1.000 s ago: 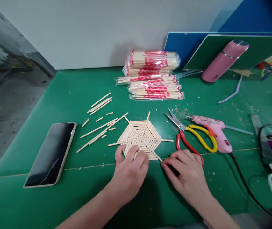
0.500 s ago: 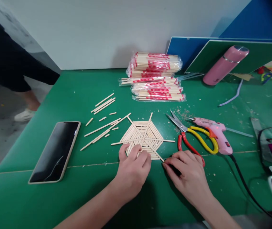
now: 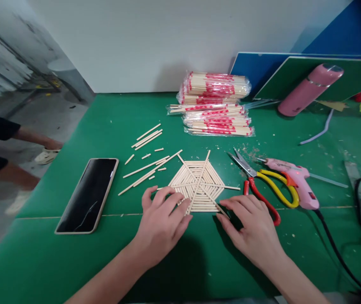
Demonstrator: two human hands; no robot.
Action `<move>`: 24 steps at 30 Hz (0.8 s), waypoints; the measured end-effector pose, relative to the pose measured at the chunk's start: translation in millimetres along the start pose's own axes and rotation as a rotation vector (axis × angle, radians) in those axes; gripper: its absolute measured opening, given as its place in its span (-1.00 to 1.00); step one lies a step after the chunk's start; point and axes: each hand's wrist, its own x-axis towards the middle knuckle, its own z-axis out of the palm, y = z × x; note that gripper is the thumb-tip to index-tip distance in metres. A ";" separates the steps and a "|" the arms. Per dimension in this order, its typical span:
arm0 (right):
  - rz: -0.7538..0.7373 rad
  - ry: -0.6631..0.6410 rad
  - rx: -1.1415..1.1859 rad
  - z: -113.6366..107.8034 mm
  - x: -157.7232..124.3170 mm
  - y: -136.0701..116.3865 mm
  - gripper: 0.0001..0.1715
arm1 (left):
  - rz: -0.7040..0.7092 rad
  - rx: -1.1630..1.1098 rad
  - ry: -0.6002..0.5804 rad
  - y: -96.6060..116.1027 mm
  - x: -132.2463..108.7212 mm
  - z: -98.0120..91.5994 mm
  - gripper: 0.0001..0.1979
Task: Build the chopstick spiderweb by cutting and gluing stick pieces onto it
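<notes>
A flat hexagon of thin wooden sticks (image 3: 204, 205) lies on the green table, with longer sticks crossing at its centre and jutting past the corners. At its lower left is my left hand (image 3: 164, 217), fingers curled, with thumb and forefinger closed about the lower end of one crossing stick (image 3: 203, 171). My right hand (image 3: 252, 223) pinches the lower-right end of another crossing stick (image 3: 211, 198) between thumb and forefinger. Several loose sticks (image 3: 145, 164), some long and some short offcuts, lie to the left of the hexagon.
Scissors (image 3: 267, 179) with red and yellow handles and a pink glue gun (image 3: 301, 179) lie at right. Wrapped chopstick bundles (image 3: 218, 103) and a pink bottle (image 3: 310, 90) are behind. A phone (image 3: 87, 196) lies at left. A person's legs (image 3: 18, 169) show beyond the table edge.
The view has swung slightly left. My left hand has shifted from the hexagon's lower face to the lower end of a crossing stick. My right hand stays at its stick end.
</notes>
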 end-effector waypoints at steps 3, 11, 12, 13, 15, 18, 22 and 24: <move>-0.019 -0.034 -0.009 3.1 5.0 -1.9 -0.82 | -0.013 -0.007 -0.051 0.5 -3.1 3.0 -0.86; 0.007 -0.079 -0.054 6.8 6.5 -0.9 -0.85 | -0.065 0.021 -0.022 11.0 3.4 12.4 -0.88; 0.014 -0.079 -0.056 6.8 6.8 -1.6 -0.85 | -0.068 0.021 -0.021 12.2 3.8 12.4 -0.88; 0.021 -0.078 -0.056 6.7 7.1 -2.3 -0.86 | -0.071 0.023 -0.018 13.3 4.1 12.3 -0.88; 0.025 -0.080 -0.052 6.3 7.4 -3.5 -0.86 | -0.065 0.035 0.000 15.2 4.5 12.2 -0.87; 0.015 -0.073 -0.043 5.9 7.4 -4.2 -0.85 | -0.039 0.064 0.008 17.2 4.5 13.0 -0.86; 0.018 -0.064 -0.047 6.2 7.6 -4.2 -0.84 | -0.006 0.082 -0.008 17.3 3.3 14.9 -0.84; 0.026 -0.070 -0.049 6.3 7.8 -4.5 -0.84 | 0.010 0.085 -0.014 16.7 2.4 15.4 -0.84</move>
